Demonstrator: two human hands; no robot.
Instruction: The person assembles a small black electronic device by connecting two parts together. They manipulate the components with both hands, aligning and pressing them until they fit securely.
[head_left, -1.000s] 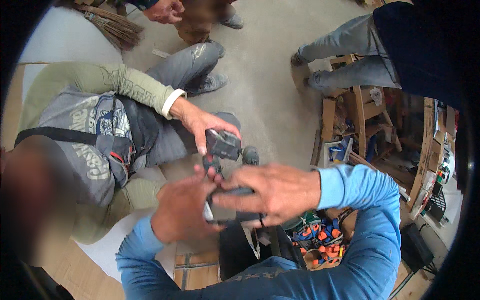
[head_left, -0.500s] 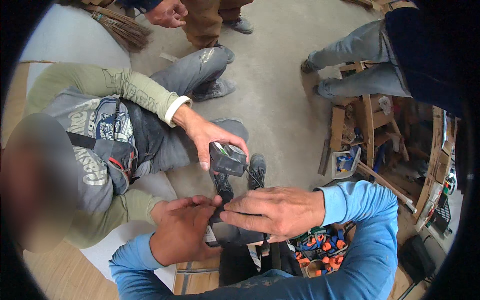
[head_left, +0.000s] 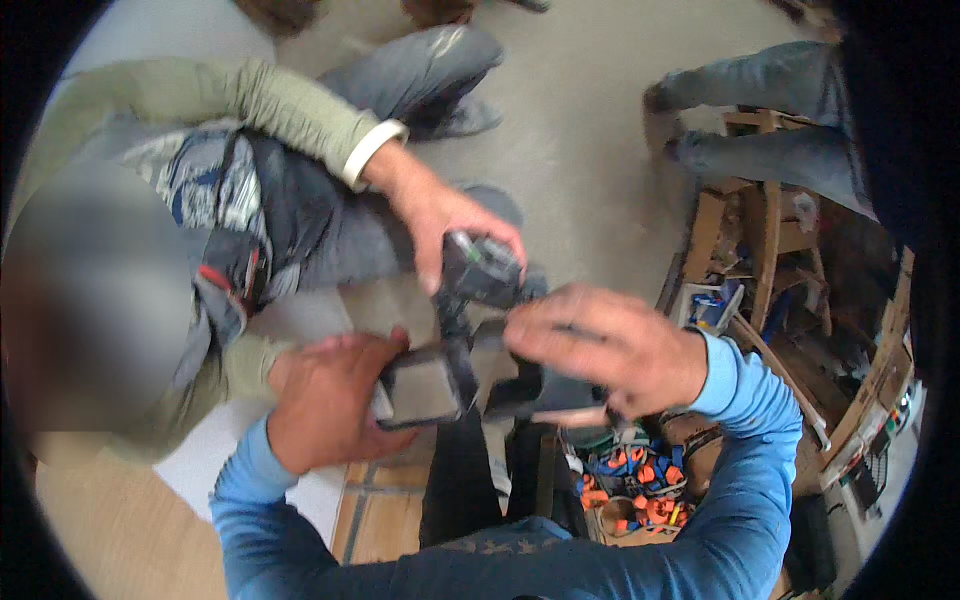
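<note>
My left hand [head_left: 325, 405] grips a flat dark device with a grey screen [head_left: 420, 388] by its left edge. A dark stem rises from the device to a dark boxy part [head_left: 485, 268]. A person in a green sleeve holds that boxy part from above with one hand [head_left: 440, 220]. My right hand [head_left: 600, 345] lies palm down over a dark block [head_left: 535, 395] just right of the screen, fingers curled around it. What joins the block to the device is hidden under my hand.
The seated person [head_left: 200, 230] fills the left side. Another person's jeans-clad legs [head_left: 770, 110] are at the upper right beside a wooden stool [head_left: 760, 240]. A box of orange and blue parts [head_left: 625, 485] sits below my right forearm, and wooden clutter lies at the right.
My hands have drawn slightly apart, uncovering the grey screen in my left hand. The other person's hand stays on the boxy part. The view has shifted closer.
</note>
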